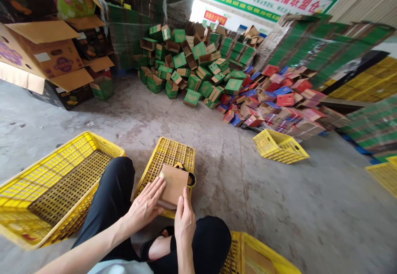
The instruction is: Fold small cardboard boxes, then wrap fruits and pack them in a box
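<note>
A small brown cardboard box point(174, 184) rests on an upturned yellow plastic crate point(167, 150) between my knees. Shiny clear tape runs over its upper left edge. My left hand point(145, 201) lies against the box's left side, fingers stretched out and tips pressing near the taped edge. At the near right corner, my right hand point(185, 220) holds the box, thumb toward the front and fingers along the right side. Just behind the box's right edge is a yellow and black tape dispenser point(192, 179), partly hidden by it.
A large yellow crate point(62, 150) stands left of my knee; another crate point(237, 253) with cardboard inside is at lower right. A smaller yellow crate point(281, 148) sits farther right. Beyond lie piles of green boxes point(192, 97) and red-blue boxes point(285, 99), with open cartons point(46, 55) at left.
</note>
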Tool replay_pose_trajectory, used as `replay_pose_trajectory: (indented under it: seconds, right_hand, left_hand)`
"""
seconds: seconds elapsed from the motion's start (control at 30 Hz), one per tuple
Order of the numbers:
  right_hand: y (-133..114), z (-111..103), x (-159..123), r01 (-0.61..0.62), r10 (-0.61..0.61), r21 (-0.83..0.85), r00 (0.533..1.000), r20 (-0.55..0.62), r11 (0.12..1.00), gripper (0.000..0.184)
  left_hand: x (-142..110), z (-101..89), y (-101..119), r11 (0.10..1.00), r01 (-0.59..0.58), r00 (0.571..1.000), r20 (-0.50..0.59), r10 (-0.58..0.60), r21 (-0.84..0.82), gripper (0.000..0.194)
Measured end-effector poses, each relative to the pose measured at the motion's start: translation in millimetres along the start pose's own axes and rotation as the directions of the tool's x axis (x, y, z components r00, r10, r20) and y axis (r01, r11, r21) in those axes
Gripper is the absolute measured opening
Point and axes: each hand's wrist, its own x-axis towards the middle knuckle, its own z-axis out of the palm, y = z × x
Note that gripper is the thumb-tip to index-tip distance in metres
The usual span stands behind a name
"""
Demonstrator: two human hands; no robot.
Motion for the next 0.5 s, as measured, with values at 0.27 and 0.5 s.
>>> replay_pose_trajectory:
  seconds: [0.27,0.5]
  right_hand:
    - [-33,12,4,0.175,-0.164,-0.219,0.984,0.067,0.960,0.063]
    - [-70,37,24,0.303,-0.283,-0.155,0.949,0.140,0.940,0.065]
  left_hand:
    - [2,14.1,3,0.965,0.008,0.995,-0.090,-0.033,-0.263,0.101]
    - [14,-8.5,-45,0.385,0.307,0.937,0.206,-0.281,-0.870,0.075]
